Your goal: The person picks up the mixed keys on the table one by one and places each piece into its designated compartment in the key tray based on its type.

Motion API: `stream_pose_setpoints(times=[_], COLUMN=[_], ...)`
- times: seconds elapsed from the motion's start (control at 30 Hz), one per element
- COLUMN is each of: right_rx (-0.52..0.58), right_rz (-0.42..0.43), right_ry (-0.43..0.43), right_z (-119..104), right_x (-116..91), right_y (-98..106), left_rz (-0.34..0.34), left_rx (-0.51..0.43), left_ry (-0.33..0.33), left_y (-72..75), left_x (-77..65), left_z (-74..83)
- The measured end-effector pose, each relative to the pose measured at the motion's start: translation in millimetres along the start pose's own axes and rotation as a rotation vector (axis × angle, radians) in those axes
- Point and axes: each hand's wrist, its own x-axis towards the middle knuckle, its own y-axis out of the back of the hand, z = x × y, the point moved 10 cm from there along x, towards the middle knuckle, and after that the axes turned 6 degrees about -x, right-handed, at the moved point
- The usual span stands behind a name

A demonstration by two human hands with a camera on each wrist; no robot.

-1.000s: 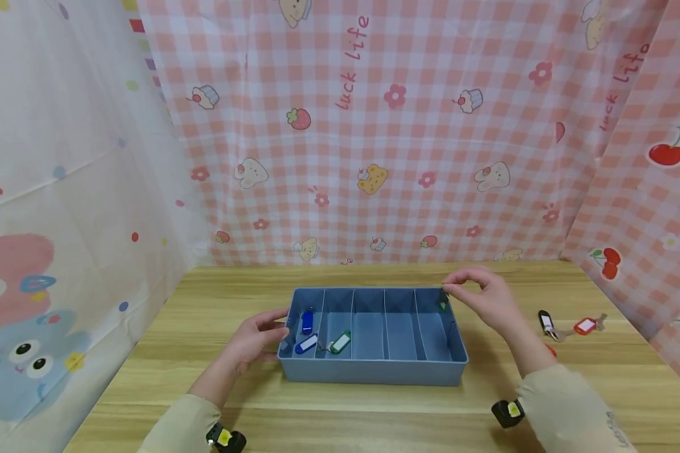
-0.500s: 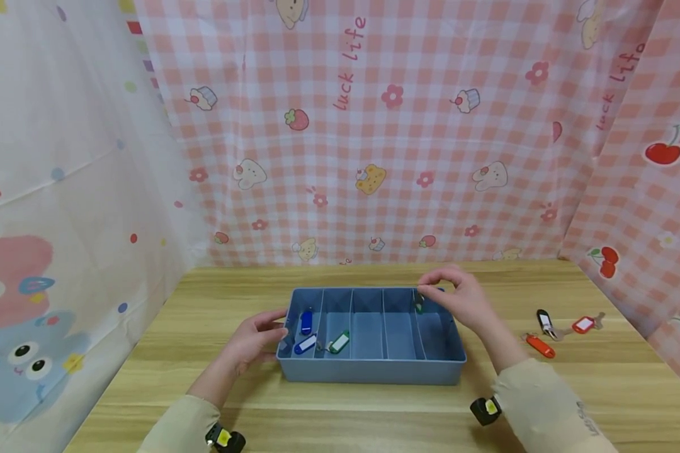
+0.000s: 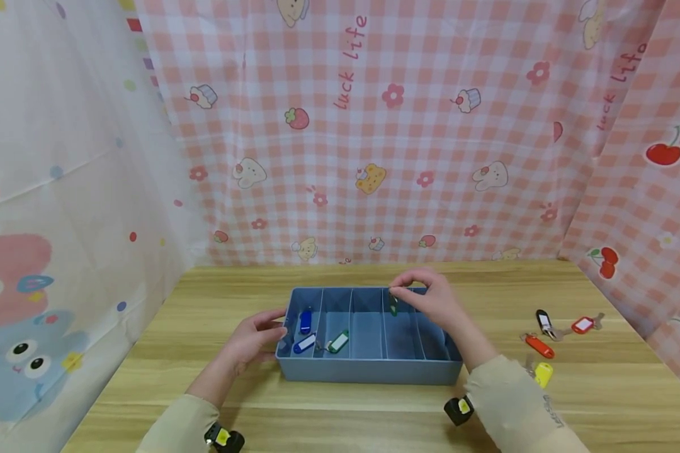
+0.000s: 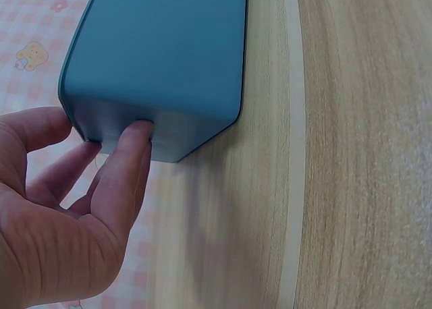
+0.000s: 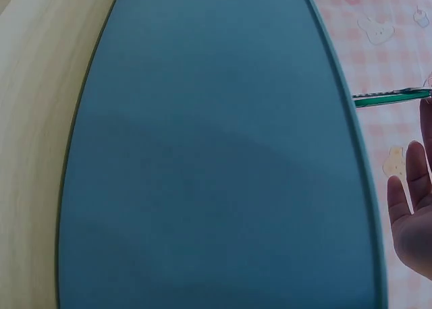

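A blue-grey divided box [image 3: 368, 371] lies across the table, with several compartments side by side. My left hand [image 3: 255, 343] touches its left end; in the left wrist view the thumb [image 4: 128, 154] presses the outer end wall. My right hand [image 3: 433, 302] pinches a green key tag [image 3: 393, 306] from above, and the tag hangs over the fourth compartment from the left. The right wrist view shows that tag [image 5: 391, 98] edge-on beyond the box rim. Two blue key tags [image 3: 306, 322] lie in the leftmost compartment. Another green key tag [image 3: 339, 340] with a key lies in the second.
On the table to the right lie a black key tag [image 3: 544, 321], a red one [image 3: 583, 324], an orange-red one [image 3: 539, 346] and a yellow one [image 3: 543, 375], with keys. Patterned cloths [image 3: 374, 138] hang behind the table and at both sides.
My right hand has moved left along the box's back, carrying the green key tag from over the rightmost compartment to over the fourth. The yellow tag has come into sight. My left hand stays put.
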Motion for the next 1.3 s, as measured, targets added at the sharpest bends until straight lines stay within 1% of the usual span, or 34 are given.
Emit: stream_pose_setpoints(times=[0.17,0.33,0.4,0.5,0.63,0.73,0.87,1.13,1.3], right_rx=[0.015,0.023,0.03,0.045,0.04,0.03,0.016,-0.019,-0.042], right_rz=[-0.009,-0.044,-0.058,-0.07,-0.084,-0.098,-0.112,-0.113,-0.122], right_ry=[-0.016,-0.046,-0.051,-0.065,-0.053,-0.03,-0.022,-0.012,-0.028], right_z=[-9,-38,-46,-37,-20,-19,-21,-27,-28], right_x=[4,5,5,9,16,20,24,29,34], right_y=[-11,-18,-22,-32,-47,-55,-64,-73,-78], left_rz=[0.01,0.009,0.009,0.011,0.015,0.011,-0.003,0.001,-0.011], left_rx=[0.004,0.006,0.005,0.004,0.003,-0.004,-0.012,-0.024,-0.023], left_ry=[0.002,-0.002,-0.004,-0.005,-0.005,-0.005,-0.013,-0.008,-0.011], left_y=[1.6,1.6,1.4,1.6,2.0,1.5,0.0,-0.6,-2.2], left_x=[0.8,1.3,1.1,0.5,0.4,0.5,0.0,0.1,-1.5], left_z=[-0.8,-1.2,-1.1,-0.8,-0.9,-0.6,0.2,0.6,2.3])
